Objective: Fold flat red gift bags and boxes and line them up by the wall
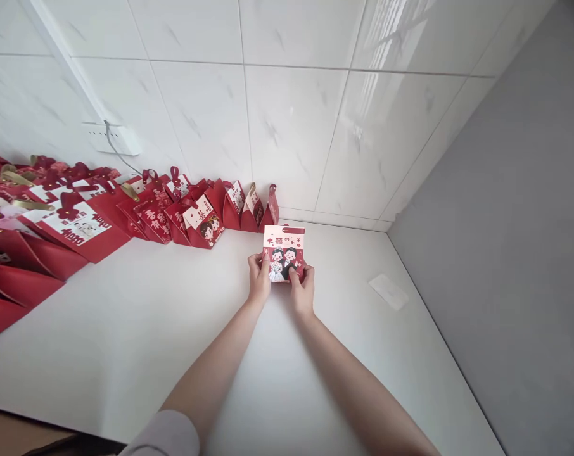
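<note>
I see both hands on one box (284, 252) above the table (139, 329), left hand (259, 278) grip pinching its left edge, right hand (302, 290) grip pinching its lower right — row of red boxes (192, 212) along the wall

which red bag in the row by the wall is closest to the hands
The bag at the row's right end, seen edge-on, standing just behind the cartoon-couple box that the left hand and right hand hold.

bright even daylight, window glare on glossy wall tiles (391, 38), soft faint shadows, wide-angle edge distortion
</note>
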`<move>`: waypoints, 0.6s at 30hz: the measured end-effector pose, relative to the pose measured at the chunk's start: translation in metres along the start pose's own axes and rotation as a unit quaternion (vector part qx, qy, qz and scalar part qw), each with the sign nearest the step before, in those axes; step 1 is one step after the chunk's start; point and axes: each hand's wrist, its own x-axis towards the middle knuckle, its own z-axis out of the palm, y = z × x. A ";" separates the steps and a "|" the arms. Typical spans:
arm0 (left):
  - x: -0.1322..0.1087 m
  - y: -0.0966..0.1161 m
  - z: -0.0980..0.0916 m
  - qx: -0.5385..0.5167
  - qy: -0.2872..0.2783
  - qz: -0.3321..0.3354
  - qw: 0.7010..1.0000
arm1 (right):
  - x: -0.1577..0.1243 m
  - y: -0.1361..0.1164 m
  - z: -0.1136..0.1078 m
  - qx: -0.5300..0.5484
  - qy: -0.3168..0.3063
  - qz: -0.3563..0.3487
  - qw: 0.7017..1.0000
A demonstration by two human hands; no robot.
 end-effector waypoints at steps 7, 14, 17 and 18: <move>0.008 0.009 -0.009 -0.031 -0.064 -0.046 0.996 | 0.008 -0.002 -0.007 0.046 -0.083 0.026 0.995; 0.021 0.023 -0.019 -0.086 -0.165 -0.125 0.975 | 0.026 -0.004 -0.012 0.079 -0.130 0.047 0.987; 0.023 0.023 -0.021 -0.096 -0.159 -0.151 0.971 | 0.028 -0.009 -0.014 0.081 -0.164 0.035 0.983; 0.023 0.022 -0.021 -0.101 -0.155 -0.155 0.970 | 0.027 -0.010 -0.014 0.069 -0.173 0.027 0.982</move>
